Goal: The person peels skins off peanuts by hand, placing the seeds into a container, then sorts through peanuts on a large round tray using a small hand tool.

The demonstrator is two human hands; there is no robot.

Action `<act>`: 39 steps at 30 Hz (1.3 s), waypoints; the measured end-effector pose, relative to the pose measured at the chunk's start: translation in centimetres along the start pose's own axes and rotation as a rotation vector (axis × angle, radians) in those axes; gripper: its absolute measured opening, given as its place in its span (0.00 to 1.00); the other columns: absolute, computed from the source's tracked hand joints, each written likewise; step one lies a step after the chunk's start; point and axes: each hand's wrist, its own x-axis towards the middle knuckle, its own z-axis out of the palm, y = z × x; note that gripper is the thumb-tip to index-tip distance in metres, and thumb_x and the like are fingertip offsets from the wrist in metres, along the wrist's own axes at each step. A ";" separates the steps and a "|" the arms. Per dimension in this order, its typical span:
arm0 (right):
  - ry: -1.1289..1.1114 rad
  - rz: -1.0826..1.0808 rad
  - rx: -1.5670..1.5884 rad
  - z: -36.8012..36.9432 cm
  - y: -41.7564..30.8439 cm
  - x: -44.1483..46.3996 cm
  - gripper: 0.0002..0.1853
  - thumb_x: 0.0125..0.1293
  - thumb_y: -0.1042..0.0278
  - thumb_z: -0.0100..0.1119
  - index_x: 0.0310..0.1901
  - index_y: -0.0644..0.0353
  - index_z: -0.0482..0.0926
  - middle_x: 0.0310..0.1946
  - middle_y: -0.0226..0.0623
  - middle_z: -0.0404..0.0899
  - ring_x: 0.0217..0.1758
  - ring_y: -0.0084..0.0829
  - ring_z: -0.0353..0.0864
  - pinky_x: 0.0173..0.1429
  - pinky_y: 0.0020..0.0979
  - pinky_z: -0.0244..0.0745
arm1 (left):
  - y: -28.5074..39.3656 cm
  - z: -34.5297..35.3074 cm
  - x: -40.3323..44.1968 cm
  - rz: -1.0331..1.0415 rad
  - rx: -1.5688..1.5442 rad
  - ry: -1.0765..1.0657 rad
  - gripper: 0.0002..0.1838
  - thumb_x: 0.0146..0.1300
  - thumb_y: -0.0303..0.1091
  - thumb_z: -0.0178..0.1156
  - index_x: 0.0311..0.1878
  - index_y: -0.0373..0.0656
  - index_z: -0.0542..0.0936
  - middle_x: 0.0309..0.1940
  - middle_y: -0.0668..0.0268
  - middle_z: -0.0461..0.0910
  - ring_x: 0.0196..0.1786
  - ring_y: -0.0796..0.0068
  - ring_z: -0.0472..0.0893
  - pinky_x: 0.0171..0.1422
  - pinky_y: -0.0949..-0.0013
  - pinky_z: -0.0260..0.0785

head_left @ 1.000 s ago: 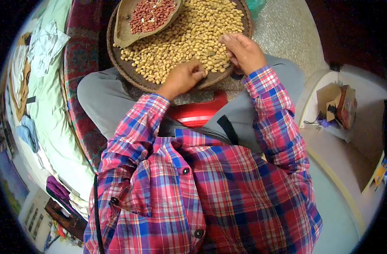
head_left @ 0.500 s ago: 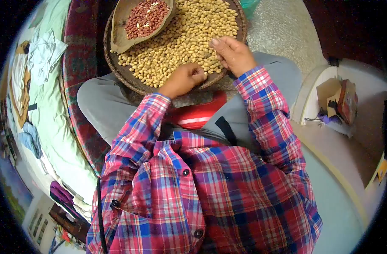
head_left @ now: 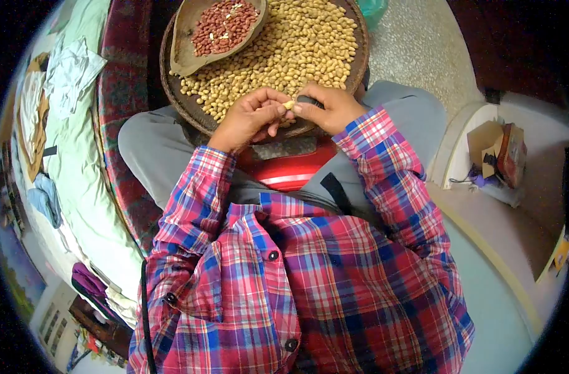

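A round woven tray [head_left: 170,81] holds many unshelled peanuts [head_left: 315,37]. On its upper left rests a brown scoop-shaped bowl [head_left: 184,53] with shelled red peanuts [head_left: 225,28] in it. Over the tray's near edge, my left hand [head_left: 250,118] and my right hand [head_left: 328,109] meet fingertip to fingertip. Between them they pinch one small pale yellow peanut [head_left: 289,105]. A dark object [head_left: 310,100] shows at my right hand's fingers; what it is cannot be made out.
My crossed legs in grey trousers [head_left: 153,149] flank the tray, with a red object [head_left: 290,165] between them. A bed with green cloth [head_left: 85,162] and clothes lies at the left. A white shelf [head_left: 459,143] with a box stands right; a green plastic item [head_left: 373,9] is at the top.
My right hand has come left and down from over the peanuts to meet my left hand. Both now pinch a peanut between them. The view has shifted slightly.
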 end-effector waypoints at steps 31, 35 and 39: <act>0.331 0.049 0.084 -0.7 -0.5 1.1 0.19 0.64 0.50 0.58 0.42 0.60 0.78 0.31 0.44 0.80 0.37 0.40 0.81 0.42 0.35 0.74 | -1.0 -2.1 0.6 0.113 -0.602 -0.004 0.10 0.69 0.38 0.51 0.37 0.41 0.73 0.26 0.65 0.75 0.25 0.79 0.74 0.16 0.81 0.55; 0.340 0.182 0.189 -0.9 -0.3 1.0 0.19 0.64 0.51 0.60 0.38 0.62 0.78 0.28 0.41 0.80 0.32 0.32 0.79 0.39 0.33 0.73 | -0.8 -2.4 0.9 -0.147 -0.054 0.148 0.11 0.66 0.39 0.57 0.35 0.42 0.75 0.26 0.67 0.76 0.30 0.76 0.77 0.22 0.78 0.63; 0.349 0.144 0.124 -0.6 -0.6 1.0 0.18 0.63 0.52 0.60 0.37 0.62 0.78 0.27 0.43 0.79 0.31 0.34 0.79 0.39 0.34 0.73 | -4.7 -2.4 2.4 0.253 0.689 0.054 0.08 0.62 0.36 0.59 0.38 0.42 0.80 0.32 0.66 0.81 0.34 0.67 0.81 0.42 0.65 0.72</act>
